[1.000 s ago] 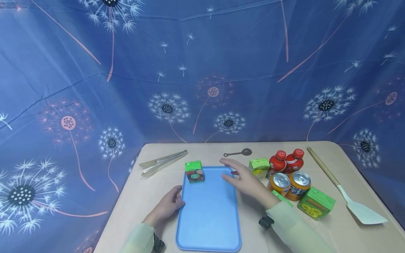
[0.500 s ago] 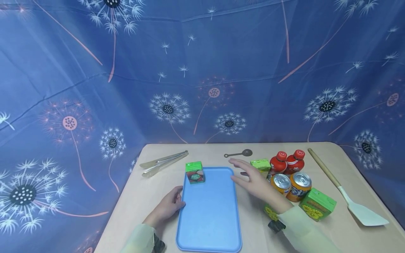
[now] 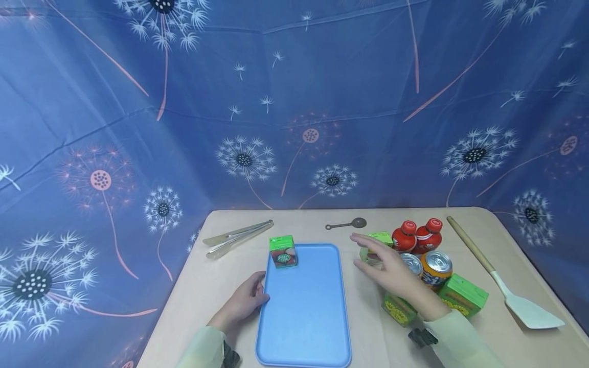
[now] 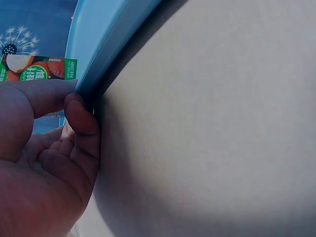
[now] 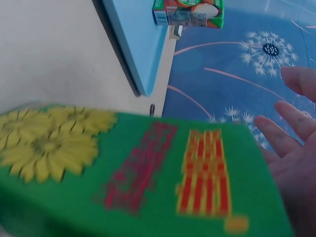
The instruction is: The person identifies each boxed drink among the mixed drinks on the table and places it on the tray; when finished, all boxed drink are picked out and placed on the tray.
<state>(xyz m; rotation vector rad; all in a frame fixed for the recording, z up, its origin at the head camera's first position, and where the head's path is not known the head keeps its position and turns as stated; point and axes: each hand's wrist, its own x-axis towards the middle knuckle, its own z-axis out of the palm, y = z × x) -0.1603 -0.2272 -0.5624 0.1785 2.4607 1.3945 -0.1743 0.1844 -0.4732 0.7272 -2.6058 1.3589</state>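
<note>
My left hand (image 3: 244,302) pinches the left rim of a blue tray (image 3: 306,312). In the left wrist view, the thumb lies over the rim and the other fingers curl at its outer side. On the tray's far left corner stands a lychee juice carton (image 3: 283,252) with a green top. To the right of the tray, my right hand (image 3: 386,263) is held with fingers spread and nothing in its grasp. Behind its fingers is a light green carton (image 3: 381,237), partly hidden. A green carton with yellow flowers (image 3: 398,309) stands below the wrist and fills much of the right wrist view.
Two red bottles (image 3: 429,236), two orange cans (image 3: 436,270) and another green carton (image 3: 463,295) cluster at right. A spatula (image 3: 501,286) lies beyond them. Metal tongs (image 3: 239,237) and a dark spoon (image 3: 347,223) lie along the back, before a blue curtain (image 3: 294,102).
My right hand has moved right, from over the tray's right edge to in front of the light green carton. The flowered carton has come into view under the wrist. My left hand stays put.
</note>
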